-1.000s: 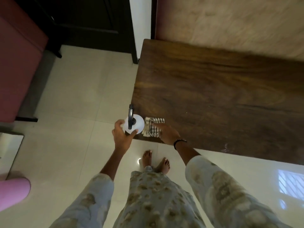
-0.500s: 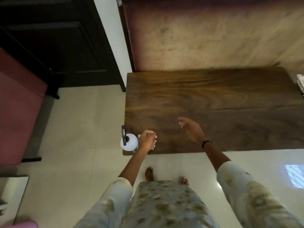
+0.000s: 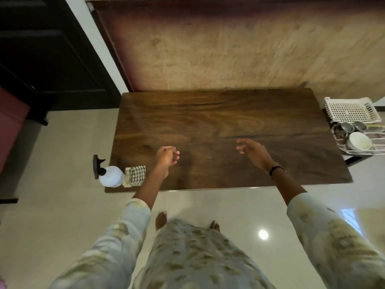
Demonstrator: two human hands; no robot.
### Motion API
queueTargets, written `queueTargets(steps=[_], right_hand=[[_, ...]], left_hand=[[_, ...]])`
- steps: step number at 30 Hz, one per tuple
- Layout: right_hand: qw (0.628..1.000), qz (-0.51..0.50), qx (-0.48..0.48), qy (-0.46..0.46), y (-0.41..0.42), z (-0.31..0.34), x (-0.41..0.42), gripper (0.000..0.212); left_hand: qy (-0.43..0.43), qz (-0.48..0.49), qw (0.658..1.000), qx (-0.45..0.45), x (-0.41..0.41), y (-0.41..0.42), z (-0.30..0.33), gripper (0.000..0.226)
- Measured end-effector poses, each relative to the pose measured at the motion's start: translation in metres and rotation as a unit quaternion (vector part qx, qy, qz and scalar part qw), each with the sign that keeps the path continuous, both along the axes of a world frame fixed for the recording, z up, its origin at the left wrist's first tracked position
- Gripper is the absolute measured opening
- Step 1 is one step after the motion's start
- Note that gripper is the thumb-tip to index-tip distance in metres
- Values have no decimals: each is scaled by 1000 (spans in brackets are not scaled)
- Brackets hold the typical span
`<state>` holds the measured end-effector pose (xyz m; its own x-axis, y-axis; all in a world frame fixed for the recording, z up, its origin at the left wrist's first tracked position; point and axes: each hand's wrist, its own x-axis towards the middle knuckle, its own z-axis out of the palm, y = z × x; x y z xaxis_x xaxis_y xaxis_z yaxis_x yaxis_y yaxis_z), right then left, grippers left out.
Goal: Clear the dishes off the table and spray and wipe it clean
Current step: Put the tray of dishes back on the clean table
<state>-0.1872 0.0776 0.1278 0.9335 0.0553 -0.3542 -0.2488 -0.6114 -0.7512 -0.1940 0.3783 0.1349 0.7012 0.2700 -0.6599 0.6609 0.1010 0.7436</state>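
A dark wooden table (image 3: pixel 218 122) fills the middle of the view, with nothing on its top except two things at the near left corner. There a white spray bottle (image 3: pixel 110 176) with a black trigger head stands beside a folded checked cloth (image 3: pixel 135 176). My left hand (image 3: pixel 166 157) hovers over the table just right of the cloth, fingers loosely curled and holding nothing. My right hand (image 3: pixel 252 151) floats above the table's near middle with fingers spread and empty.
A dish rack (image 3: pixel 354 138) at the right end of the table holds steel cups and a white bowl, with a white perforated basket (image 3: pixel 350 110) behind it. A textured wall runs behind the table. A dark door stands at left. My bare feet are on glossy tiles.
My left hand let go of the spray bottle and my right hand left the cloth. Both hands lifted and moved right over the table. The view pulled back, showing the dish rack.
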Motion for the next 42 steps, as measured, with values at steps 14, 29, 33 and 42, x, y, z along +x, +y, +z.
queueTargets(steps=[14, 29, 33, 42], right_hand=[[997, -48, 15, 54, -194, -24, 26, 32], [991, -36, 39, 125, -386, -48, 114, 33], [988, -60, 63, 124, -447, -66, 125, 33], [979, -108, 79, 151, -610, -112, 155, 28]], left_hand=[[29, -22, 999, -18, 24, -182, -16, 13], [59, 13, 998, -6, 93, -386, -49, 19], [78, -38, 996, -11, 108, -456, -46, 22], [122, -42, 992, -4, 104, -613, -72, 24]])
